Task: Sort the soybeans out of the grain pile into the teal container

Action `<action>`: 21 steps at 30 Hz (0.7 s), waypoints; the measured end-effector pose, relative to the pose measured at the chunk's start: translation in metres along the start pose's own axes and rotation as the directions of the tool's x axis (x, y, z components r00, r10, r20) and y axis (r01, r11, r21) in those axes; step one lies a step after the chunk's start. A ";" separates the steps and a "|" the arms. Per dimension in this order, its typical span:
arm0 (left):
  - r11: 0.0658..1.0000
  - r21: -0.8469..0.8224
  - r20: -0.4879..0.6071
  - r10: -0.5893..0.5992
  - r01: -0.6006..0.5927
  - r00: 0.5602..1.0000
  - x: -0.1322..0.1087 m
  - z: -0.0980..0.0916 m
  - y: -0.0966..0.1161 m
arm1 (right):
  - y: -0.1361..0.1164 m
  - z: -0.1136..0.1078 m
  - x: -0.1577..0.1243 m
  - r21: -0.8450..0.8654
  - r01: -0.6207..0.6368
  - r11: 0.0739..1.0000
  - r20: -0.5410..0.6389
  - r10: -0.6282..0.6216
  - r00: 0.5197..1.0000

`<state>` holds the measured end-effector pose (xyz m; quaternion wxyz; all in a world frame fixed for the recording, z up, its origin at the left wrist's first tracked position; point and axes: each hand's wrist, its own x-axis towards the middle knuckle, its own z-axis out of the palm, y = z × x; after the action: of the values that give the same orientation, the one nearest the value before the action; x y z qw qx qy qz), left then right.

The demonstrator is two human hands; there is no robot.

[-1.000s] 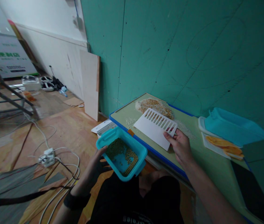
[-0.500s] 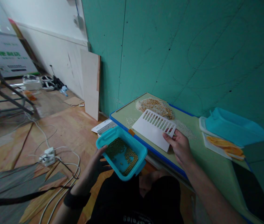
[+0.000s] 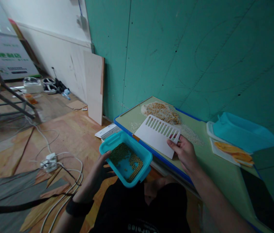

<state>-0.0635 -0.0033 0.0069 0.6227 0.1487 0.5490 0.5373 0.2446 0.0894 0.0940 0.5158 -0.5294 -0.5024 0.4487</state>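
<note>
My left hand grips the left side of a turquoise plastic basin, thumb over the rim and fingers beneath. Dark green beans lie at its far-left end and yellowish beans at the right. The basin is held just off the table's near edge. In my right hand is a white slotted scraper, pinched at its right end, its slotted side away from me. It slants over the near edge of the table. Behind it, a pile of yellowish beans and pale grains lies on the tabletop.
On the table's right stand an upturned-looking turquoise container and a folded orange cloth on a white tray. A dark flat panel lies nearer. A green wall borders the table. Cables and a power strip lie on the floor at left.
The scraper in my right hand has shifted slightly left and toward me, closer to the basin. My left hand and the basin have hardly moved.
</note>
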 end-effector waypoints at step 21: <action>0.999 0.007 0.001 -0.045 0.045 0.999 0.002 -0.001 0.000 | 0.000 0.100 -0.024 -0.684 0.634 0.361 0.389 -0.555 0.735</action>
<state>-0.0651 -0.0023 0.0058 0.6345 0.1389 0.5537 0.5210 0.1431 0.0752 0.0867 0.3337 -0.4586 -0.8235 -0.0108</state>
